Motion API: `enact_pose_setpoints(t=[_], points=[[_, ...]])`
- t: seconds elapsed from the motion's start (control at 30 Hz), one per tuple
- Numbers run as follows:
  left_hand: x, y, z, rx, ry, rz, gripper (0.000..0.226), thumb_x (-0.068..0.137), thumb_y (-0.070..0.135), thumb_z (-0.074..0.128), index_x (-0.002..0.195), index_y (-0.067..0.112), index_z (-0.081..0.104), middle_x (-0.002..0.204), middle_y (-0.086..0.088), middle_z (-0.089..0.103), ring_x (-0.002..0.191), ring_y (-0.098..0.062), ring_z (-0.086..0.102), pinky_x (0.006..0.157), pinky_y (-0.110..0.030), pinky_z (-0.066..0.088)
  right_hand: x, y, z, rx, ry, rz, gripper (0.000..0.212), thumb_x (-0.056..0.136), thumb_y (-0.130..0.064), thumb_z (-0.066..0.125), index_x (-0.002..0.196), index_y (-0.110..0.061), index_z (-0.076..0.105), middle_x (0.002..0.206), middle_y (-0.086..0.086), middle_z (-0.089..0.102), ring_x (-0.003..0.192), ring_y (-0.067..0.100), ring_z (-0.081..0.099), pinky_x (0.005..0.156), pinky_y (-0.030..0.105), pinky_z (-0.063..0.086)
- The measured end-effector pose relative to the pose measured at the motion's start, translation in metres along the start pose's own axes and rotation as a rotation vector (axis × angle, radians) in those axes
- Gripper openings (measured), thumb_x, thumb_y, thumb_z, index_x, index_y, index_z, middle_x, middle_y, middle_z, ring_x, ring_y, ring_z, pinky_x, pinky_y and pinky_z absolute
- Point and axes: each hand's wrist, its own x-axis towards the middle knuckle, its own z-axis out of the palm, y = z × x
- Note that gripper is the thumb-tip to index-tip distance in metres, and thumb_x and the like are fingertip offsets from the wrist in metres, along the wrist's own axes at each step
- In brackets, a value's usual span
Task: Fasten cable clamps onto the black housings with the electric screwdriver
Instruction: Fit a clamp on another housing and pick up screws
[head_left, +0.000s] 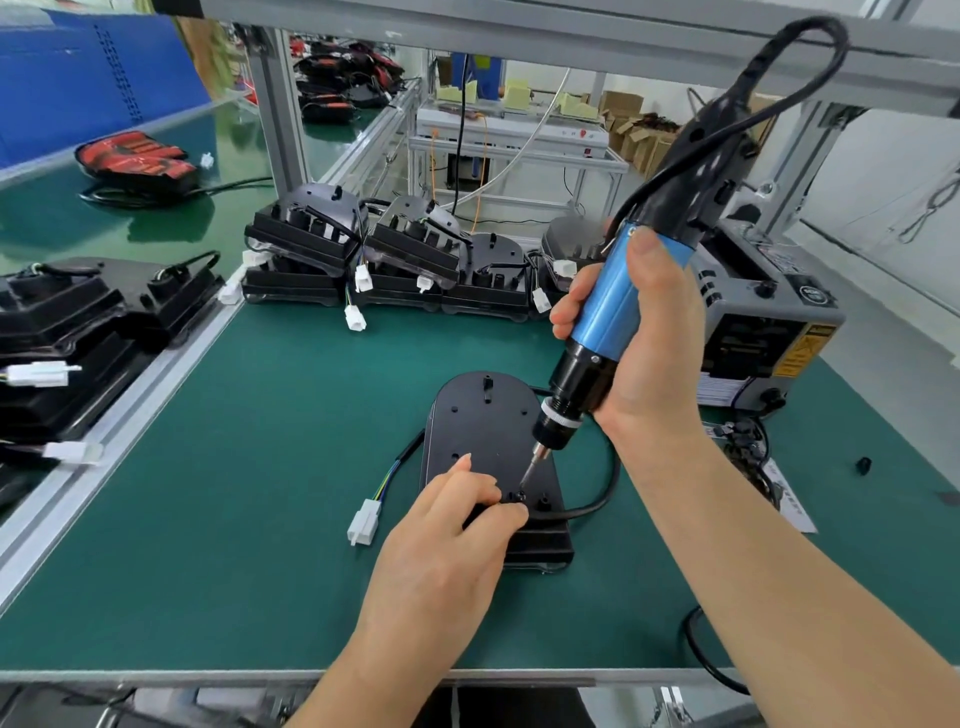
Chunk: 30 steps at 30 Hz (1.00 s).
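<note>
A black housing (483, 431) lies flat on the green mat in front of me, its black cable (597, 506) looping to the right and a wire with a white connector (363, 526) running off to the left. My right hand (639, 343) grips the blue and black electric screwdriver (602, 322), tilted, with its bit tip down on a small black cable clamp (517, 496) near the housing's near end. My left hand (457, 525) rests on the housing and pinches the clamp and cable with thumb and fingertips.
Several more black housings (374, 254) with white connectors are stacked along the back of the mat, and others (78, 332) lie on the left conveyor. A grey machine (763, 322) stands at the right. A small black part (863, 464) lies on the mat at the far right.
</note>
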Motion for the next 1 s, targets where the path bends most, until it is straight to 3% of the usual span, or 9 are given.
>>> enact_pose_setpoints(t=[1.0], points=[[0.002, 0.001, 0.000, 0.021, 0.017, 0.008, 0.026, 0.066, -0.016, 0.076, 0.082, 0.004, 0.073, 0.079, -0.009, 0.058, 0.074, -0.025, 0.061, 0.103, -0.035, 0.044, -0.009, -0.003, 0.011, -0.019, -0.154, -0.031, 0.034, 0.080, -0.034, 0.056, 0.094, -0.005, 0.044, 0.060, 0.006, 0.055, 0.047, 0.021, 0.054, 0.049, 0.028, 0.045]])
